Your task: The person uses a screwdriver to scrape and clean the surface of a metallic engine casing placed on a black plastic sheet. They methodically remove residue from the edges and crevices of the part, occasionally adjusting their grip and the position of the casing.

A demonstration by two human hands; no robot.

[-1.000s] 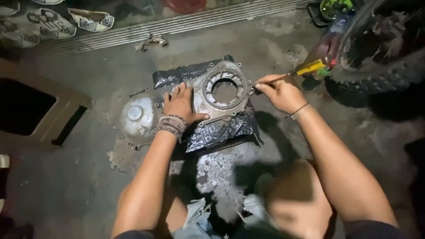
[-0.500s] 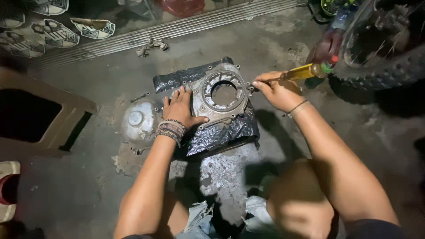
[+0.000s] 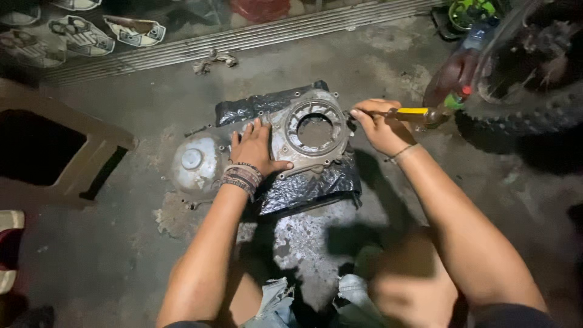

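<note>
A grey metal engine cover (image 3: 313, 130) with a round hole lies on a black plastic sheet (image 3: 310, 185) on the concrete floor. My left hand (image 3: 255, 149) presses flat on the cover's left side, beaded bracelets on the wrist. My right hand (image 3: 379, 124) grips a screwdriver with a yellow handle (image 3: 413, 113), its tip at the cover's right edge.
A round grey metal cover (image 3: 194, 164) lies left of the sheet. A wooden stool (image 3: 67, 158) stands at the left. A knobby tyre (image 3: 522, 115) and a plastic bottle (image 3: 455, 73) are at the upper right. A metal track (image 3: 243, 36) runs along the top.
The view has shifted a little. My right hand with the screwdriver has stayed at the cover's right edge, and the left hand has kept pressing on the cover.
</note>
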